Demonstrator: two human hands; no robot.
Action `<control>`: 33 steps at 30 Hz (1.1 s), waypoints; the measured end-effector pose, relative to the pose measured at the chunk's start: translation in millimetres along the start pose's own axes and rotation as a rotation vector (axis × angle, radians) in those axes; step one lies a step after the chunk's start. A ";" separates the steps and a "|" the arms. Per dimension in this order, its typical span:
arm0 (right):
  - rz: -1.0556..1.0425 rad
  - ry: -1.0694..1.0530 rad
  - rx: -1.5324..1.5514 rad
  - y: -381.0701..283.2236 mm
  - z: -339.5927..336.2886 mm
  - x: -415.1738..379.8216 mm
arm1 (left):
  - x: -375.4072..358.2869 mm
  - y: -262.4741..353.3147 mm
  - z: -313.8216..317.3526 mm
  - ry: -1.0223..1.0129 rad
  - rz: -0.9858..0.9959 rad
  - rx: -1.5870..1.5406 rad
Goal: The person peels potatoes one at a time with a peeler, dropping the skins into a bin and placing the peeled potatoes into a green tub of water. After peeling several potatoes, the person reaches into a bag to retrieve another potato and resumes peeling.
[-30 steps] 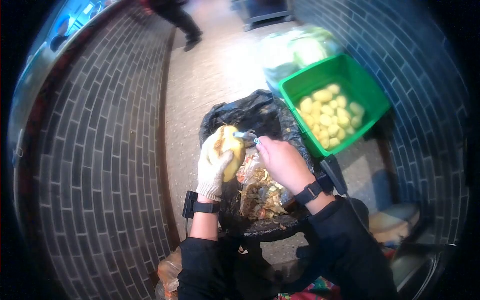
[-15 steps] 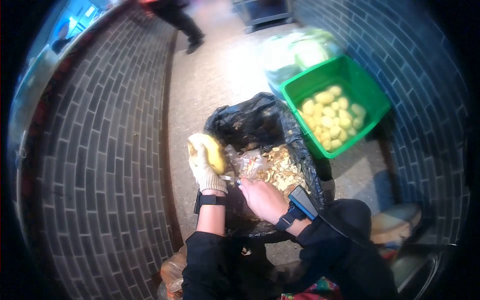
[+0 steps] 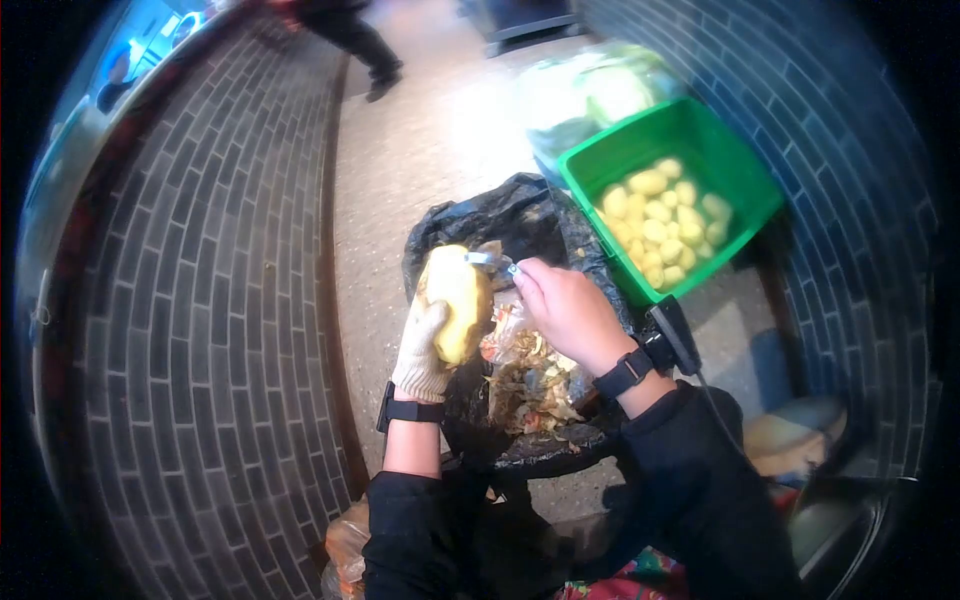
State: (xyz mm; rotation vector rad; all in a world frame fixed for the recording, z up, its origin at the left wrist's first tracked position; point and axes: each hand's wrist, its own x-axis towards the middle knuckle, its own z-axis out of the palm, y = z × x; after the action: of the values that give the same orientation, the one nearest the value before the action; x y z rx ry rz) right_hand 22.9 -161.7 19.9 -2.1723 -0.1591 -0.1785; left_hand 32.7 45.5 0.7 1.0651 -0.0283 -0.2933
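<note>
My left hand [image 3: 422,345], in a white knitted glove, holds a large, mostly peeled potato [image 3: 460,305] upright over a bin lined with a black plastic bag [image 3: 435,225]. Some brown skin shows on the potato's right side. My bare right hand [image 3: 565,305] is closed around the handle of a peeler [image 3: 483,258], whose metal head is at the potato's upper right edge. Below the hands, peelings [image 3: 535,385] and bits of plastic lie in the bin.
A green crate [image 3: 740,225] with several peeled potatoes [image 3: 657,210] stands at the right, beside a clear plastic bag [image 3: 590,90] of pale contents. Brick walls flank both sides. A person's legs [image 3: 360,45] and a dark cart [image 3: 525,22] are farther off.
My right hand with the peeler has moved up from below the potato to its upper edge. The potato is more upright, and more peelings in the lower bin show.
</note>
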 end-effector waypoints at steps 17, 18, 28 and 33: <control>-0.022 -0.057 -0.111 2.9 -1.8 -7.7 | 7.8 -18.8 -10.5 0.040 -0.065 -0.097; 0.011 -0.083 -0.144 -0.8 -1.4 -8.8 | 3.8 -16.1 -4.2 0.089 -0.031 -0.067; -0.001 -0.107 -0.184 -7.8 29.3 -22.3 | -2.8 -9.6 -5.5 0.345 0.050 0.063; -0.015 -0.091 -0.223 -6.6 41.1 -23.1 | 4.8 -12.3 -11.8 0.382 0.023 0.016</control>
State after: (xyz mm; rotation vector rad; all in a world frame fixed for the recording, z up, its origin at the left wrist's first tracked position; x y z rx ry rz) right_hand 1.9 -125.3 -2.3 -2.4035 -0.2159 -0.1098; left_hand 36.5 48.9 -16.3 1.1214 0.3000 -0.0656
